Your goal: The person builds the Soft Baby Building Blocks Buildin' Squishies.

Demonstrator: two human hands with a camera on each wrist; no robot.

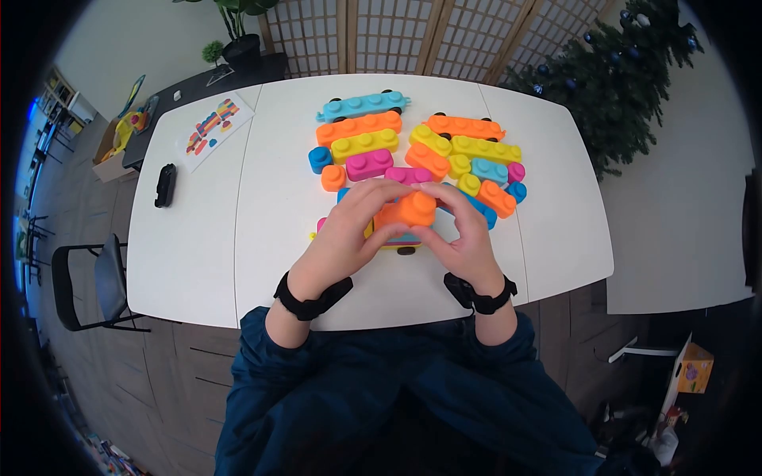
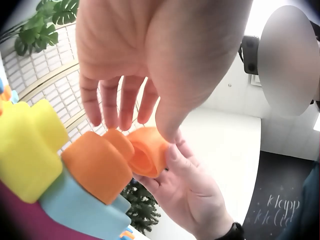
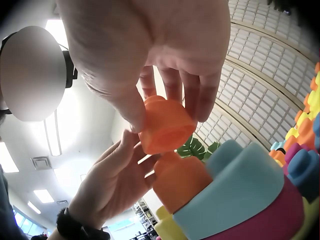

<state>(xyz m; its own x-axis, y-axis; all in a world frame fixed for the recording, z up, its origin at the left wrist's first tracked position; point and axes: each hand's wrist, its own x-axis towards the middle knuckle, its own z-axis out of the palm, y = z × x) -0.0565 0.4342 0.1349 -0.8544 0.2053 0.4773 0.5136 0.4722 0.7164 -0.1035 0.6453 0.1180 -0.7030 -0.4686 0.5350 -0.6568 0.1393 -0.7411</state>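
Observation:
Between the two hands, a small orange toy block [image 1: 421, 207] is tilted, its hollow underside showing in the left wrist view. My right hand [image 1: 464, 238] pinches it with thumb and fingers. From the other side my left hand [image 1: 337, 234] holds it too, thumb along its edge. Close below is another orange block [image 3: 181, 181] with a raised stud. That block sits on a light blue block [image 3: 232, 195], over a magenta layer [image 3: 275, 215]. A yellow block [image 2: 30, 150] stands beside it on the stack. In the head view, the hands hide much of this stack.
Loose blocks lie beyond the hands, among them a magenta block [image 1: 370, 165] and a light blue wheeled base [image 1: 363, 105]. A printed picture sheet [image 1: 213, 127] and a black case [image 1: 165, 186] lie on the left of the white table [image 1: 190, 254].

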